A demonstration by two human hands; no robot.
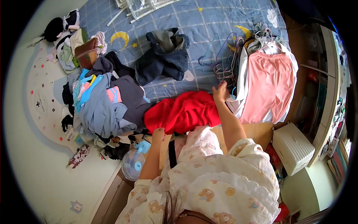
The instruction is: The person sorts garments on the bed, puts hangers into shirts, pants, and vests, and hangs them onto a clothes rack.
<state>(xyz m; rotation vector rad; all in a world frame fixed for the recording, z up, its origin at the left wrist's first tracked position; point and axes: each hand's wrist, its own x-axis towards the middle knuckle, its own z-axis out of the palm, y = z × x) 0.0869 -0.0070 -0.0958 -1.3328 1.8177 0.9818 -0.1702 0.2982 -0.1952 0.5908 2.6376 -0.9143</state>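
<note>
Currently, my L hand (158,134) is clenched on the near edge of the red garment (186,112), at its L end; my R hand (220,92), fingers partly curled, is at the hangers (235,61) just beyond its R end, grip n/c (can't tell). Jeans (164,59) lie beyond the red garment, pink pants (266,86) to its R.

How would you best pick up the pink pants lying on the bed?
I'd pinch the gathered waistband of the pink pants near both ends, coming down from above at the far side. The pants lie spread on top, legs toward the person, so that band is exposed and should lift evenly. A pink hanger shows just beyond it, so check for snagging first.
</note>
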